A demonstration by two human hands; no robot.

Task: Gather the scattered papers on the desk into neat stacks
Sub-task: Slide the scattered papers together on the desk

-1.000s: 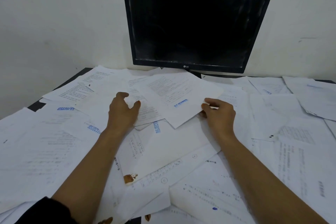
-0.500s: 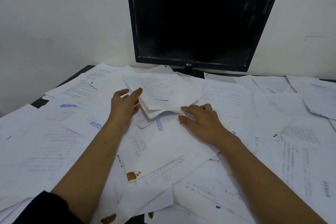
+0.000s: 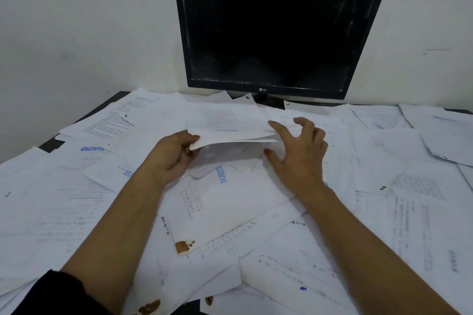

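Head view, looking down along both bare forearms onto a dark desk point(image 3: 51, 144) that is almost fully covered with loose white papers. Nearest, at 6 o'clock, overlapping sheets lie at many angles; one sheet with a brown stain point(image 3: 184, 246) on its corner lies between the forearms, and another stained corner point(image 3: 149, 307) shows at 7 o'clock by the black sleeve point(image 3: 55, 294). A little farther, a sheet with a blue "REJECTED" stamp point(image 3: 223, 174) lies flat between the two wrists.

At the centre, the left hand point(image 3: 174, 155) pinches the left edge of a small stack of papers point(image 3: 231, 125), thumb on top and fingers curled below, so this stack is lifted a bit above the sheets under it. The right hand point(image 3: 299, 153) is at the right edge of the same stack with its fingers spread and bent loosely; the fingertips are close to the paper edge, but I cannot tell if they touch it, and the hand grips nothing.

Toward 3 o'clock more sheets reach the picture edge. At 10 o'clock printed pages point(image 3: 120, 117) hang near the bare corner of the desk, where a narrow dark strip is visible. No container is seen on the desk.

Farthest, at 12 o'clock, a black monitor point(image 3: 276, 30) with a dark screen stands against the white wall point(image 3: 76, 20), its foot partly under papers.
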